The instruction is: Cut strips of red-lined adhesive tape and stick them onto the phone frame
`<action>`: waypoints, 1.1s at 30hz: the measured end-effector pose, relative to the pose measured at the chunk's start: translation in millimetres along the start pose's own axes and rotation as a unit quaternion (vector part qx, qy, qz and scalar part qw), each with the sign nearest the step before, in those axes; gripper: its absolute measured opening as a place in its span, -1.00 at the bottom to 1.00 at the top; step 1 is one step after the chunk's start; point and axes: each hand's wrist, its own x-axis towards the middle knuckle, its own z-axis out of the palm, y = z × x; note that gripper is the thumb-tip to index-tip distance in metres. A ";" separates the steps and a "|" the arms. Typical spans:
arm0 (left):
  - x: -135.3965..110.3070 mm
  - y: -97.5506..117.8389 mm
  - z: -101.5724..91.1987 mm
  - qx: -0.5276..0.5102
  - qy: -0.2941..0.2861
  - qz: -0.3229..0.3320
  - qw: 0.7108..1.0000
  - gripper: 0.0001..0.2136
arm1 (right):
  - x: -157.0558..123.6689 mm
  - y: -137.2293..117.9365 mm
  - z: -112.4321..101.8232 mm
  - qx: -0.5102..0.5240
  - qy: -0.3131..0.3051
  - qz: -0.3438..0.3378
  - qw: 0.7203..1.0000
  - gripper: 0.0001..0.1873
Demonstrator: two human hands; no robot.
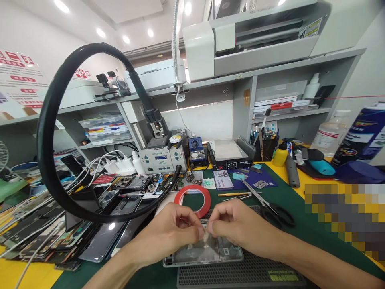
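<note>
An opened phone frame [207,259] lies flat on a dark perforated mat [255,269]. Both of my hands meet above its middle with the fingertips close together. My left hand [177,228] is closed, thumb and index finger pinched. My right hand [231,222] mirrors it in the same pinch. A small, pale, see-through scrap shows under the fingertips, too small to name. Just behind my hands lies a roll of red tape [205,204]. Black-handled scissors [278,216] lie to the right of my right hand, blades pointing away.
Stacked phones and phone parts [102,237] crowd the left, beneath a thick black hose [45,120] looping from a soldering station [159,160]. A hot plate [231,156] stands behind. Tweezers [234,194] lie nearby. A yellow bottle [280,154] and spray can [357,132] stand right.
</note>
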 end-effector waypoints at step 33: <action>3.3 -14.0 3.5 0.263 0.030 -0.023 0.964 -0.87 | 1.8 -11.7 -25.1 0.006 0.108 0.055 0.993 -0.76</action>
